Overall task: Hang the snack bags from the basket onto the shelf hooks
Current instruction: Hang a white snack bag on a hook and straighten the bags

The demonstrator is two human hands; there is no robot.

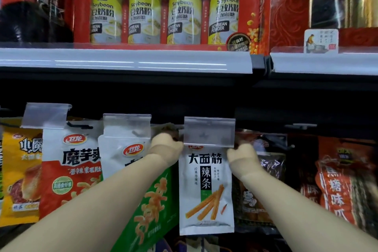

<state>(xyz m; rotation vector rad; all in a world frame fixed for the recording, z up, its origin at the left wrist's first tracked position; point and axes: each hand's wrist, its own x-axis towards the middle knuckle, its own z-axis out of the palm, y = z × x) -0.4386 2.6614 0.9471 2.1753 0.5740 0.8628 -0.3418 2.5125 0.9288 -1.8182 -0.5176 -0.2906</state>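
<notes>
Both hands are working the top of one white snack bag (206, 190), glossy flat pouch with printed orange sticks and black lettering. Left hand (166, 146) is pinching the bag's upper left corner, fingers curled in; right hand (241, 156) is pinching the upper right corner the same way. Holding both corners is likely keeping the top edge taut and level so the hang hole lines up with the hook, which is hidden behind the clear plastic price tag holder (209, 132) just above and between the hands. Cannot tell whether the hole is already on the hook. Bag is hanging straight down below the hands, flat, uncrumpled.

Left of the left hand a green bag (151, 210) is tilting under the forearm, soft crinkly film. Further left, a white-and-red bag (71, 170) is hanging. Right of the right hand, dark shiny bags (270, 170). Well above the hands, a red soybean powder box (165, 10) is sitting on the shelf edge (122, 61). Basket not in view.
</notes>
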